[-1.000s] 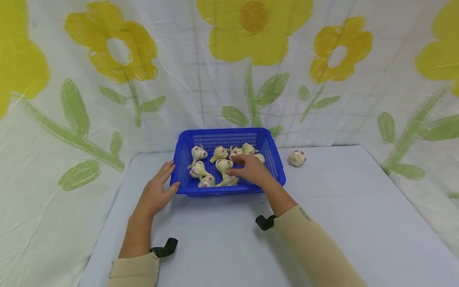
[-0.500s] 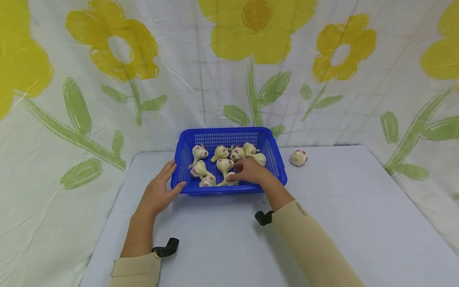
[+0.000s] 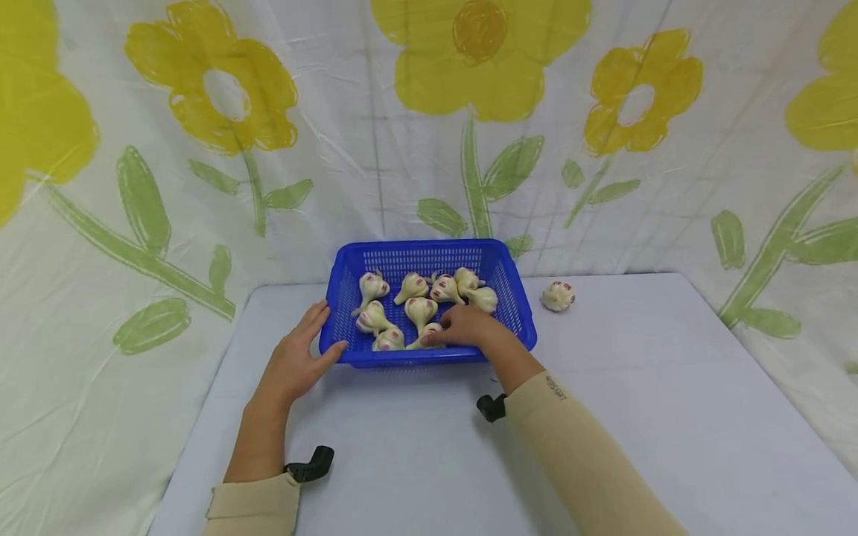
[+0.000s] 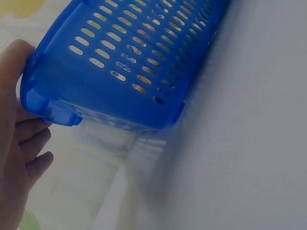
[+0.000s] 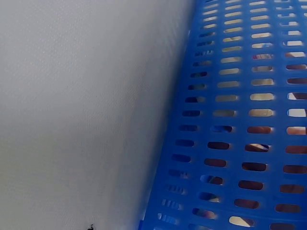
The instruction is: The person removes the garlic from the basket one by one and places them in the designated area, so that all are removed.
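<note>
One cream, purple-streaked garlic bulb: bending round it the thumb and fingers of the bare right hand, apparently pinching, near six o'clock inside the blue, slotted plastic basket. Resting the bare left hand on the basket's eight-o'clock corner, fingers loosely extended, not clenching. Perhaps risking a slip by pinching only the rounded side, jostling the pale neighbouring bulb just towards twelve, or dragging the lightly braced basket by catching its six-o'clock edge. Seeing also a round, purple-marked loose bulb apart at three o'clock on the white table.
</note>
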A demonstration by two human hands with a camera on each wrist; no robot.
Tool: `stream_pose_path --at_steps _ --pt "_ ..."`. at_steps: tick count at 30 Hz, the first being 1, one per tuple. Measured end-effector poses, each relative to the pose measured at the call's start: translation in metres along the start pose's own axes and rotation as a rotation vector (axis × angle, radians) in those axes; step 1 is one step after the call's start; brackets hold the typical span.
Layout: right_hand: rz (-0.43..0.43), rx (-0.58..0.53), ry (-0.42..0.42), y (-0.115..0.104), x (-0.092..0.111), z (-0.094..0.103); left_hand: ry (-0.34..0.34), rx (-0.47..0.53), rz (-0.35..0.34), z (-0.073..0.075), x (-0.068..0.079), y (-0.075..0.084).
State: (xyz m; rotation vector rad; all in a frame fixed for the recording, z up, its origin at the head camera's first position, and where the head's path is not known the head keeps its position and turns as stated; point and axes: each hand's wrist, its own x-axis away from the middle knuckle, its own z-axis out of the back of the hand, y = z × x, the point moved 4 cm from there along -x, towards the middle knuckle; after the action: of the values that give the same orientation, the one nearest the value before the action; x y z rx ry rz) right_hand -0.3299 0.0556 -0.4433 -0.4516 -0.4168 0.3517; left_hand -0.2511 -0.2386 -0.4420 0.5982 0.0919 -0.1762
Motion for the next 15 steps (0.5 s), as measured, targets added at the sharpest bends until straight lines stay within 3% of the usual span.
stream_pose_path --at_steps 6,15 --pt "0.084 -0.042 -0.016 -0.001 0.000 0.000 0.003 0.005 0.001 0.000 0.001 0.000" --pt "0.162 -0.146 0.052 -0.004 0.001 0.009 0.025 0.013 -0.017 -0.001 -0.001 -0.001"
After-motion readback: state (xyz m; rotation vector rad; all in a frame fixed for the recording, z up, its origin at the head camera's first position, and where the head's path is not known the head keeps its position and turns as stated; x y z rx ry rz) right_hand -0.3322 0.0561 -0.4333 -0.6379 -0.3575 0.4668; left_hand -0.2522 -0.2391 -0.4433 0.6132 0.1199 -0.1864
